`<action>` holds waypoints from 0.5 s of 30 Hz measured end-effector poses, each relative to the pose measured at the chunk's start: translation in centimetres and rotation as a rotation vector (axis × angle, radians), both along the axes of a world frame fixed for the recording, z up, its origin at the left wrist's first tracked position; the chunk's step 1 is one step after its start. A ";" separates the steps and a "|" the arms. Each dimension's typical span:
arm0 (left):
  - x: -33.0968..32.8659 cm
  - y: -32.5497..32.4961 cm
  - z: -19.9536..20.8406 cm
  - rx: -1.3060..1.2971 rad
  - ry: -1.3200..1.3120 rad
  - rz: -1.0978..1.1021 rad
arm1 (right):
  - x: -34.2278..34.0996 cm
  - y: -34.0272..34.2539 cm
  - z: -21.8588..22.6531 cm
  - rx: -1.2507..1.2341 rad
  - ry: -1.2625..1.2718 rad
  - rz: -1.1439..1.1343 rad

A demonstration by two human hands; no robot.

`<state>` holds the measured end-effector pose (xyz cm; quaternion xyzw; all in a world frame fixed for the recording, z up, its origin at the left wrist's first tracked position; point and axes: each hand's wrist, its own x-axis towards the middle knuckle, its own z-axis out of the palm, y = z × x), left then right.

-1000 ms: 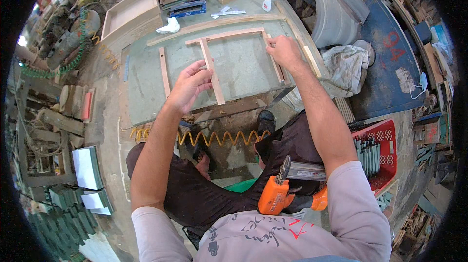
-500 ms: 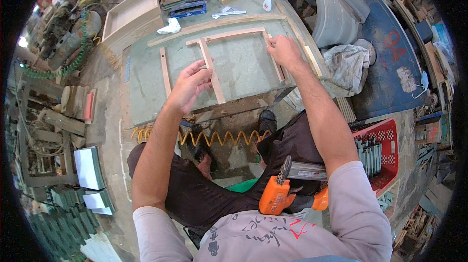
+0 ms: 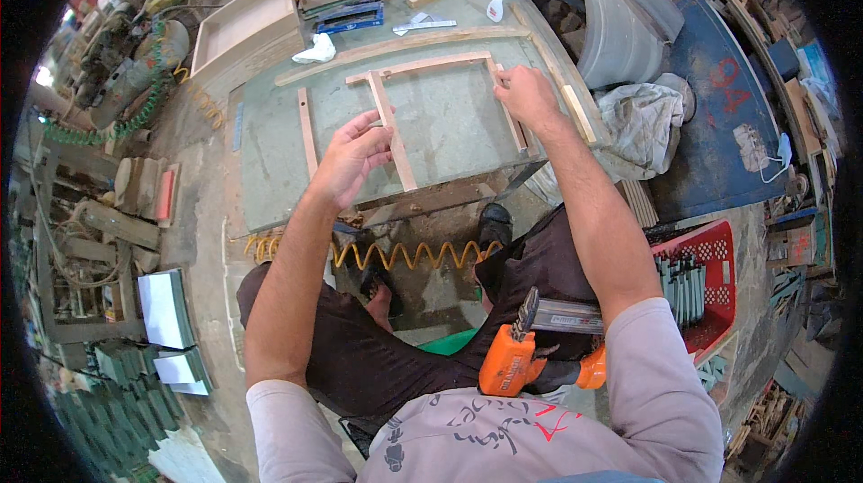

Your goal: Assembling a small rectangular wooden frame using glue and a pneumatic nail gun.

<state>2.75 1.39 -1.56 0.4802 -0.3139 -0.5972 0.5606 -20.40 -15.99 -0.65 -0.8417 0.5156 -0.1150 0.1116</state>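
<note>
Thin wooden strips are laid out as a three-sided frame on the green-grey worktable [image 3: 270, 159]. My left hand [image 3: 355, 155] is closed on the frame's left wooden strip [image 3: 401, 162], thumb and fingers pinching it at mid-length. My right hand [image 3: 530, 96] grips the far part of the right wooden strip [image 3: 515, 126]. The far wooden strip [image 3: 431, 62] joins these two at their far ends. Left of the frame, apart from it, lies a loose wooden strip [image 3: 307, 132] with a dark hole near one end.
Longer battens [image 3: 395, 53] border the work, with a white cloth [image 3: 315, 49], a glue bottle [image 3: 495, 4] and wooden drawers [image 3: 247, 24] beyond. A grey barrel [image 3: 620, 24] stands at right. An orange power tool [image 3: 506, 362] rests on my lap; a yellow coiled hose [image 3: 395, 255] hangs below the table.
Both hands keep their grip on the strips, and the frame stays put. The whole view has shifted very slightly.
</note>
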 end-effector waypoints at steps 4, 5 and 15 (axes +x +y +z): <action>0.1 0.0 -0.2 -0.003 -0.031 0.002 | -0.3 -0.2 -0.3 0.006 -0.028 -0.015; 0.1 0.0 -0.1 -0.002 -0.034 0.011 | -0.3 -0.2 -0.3 -0.001 -0.009 -0.016; -0.2 0.3 -0.7 0.060 -0.213 0.011 | 5.1 6.4 -0.5 0.639 -0.639 0.304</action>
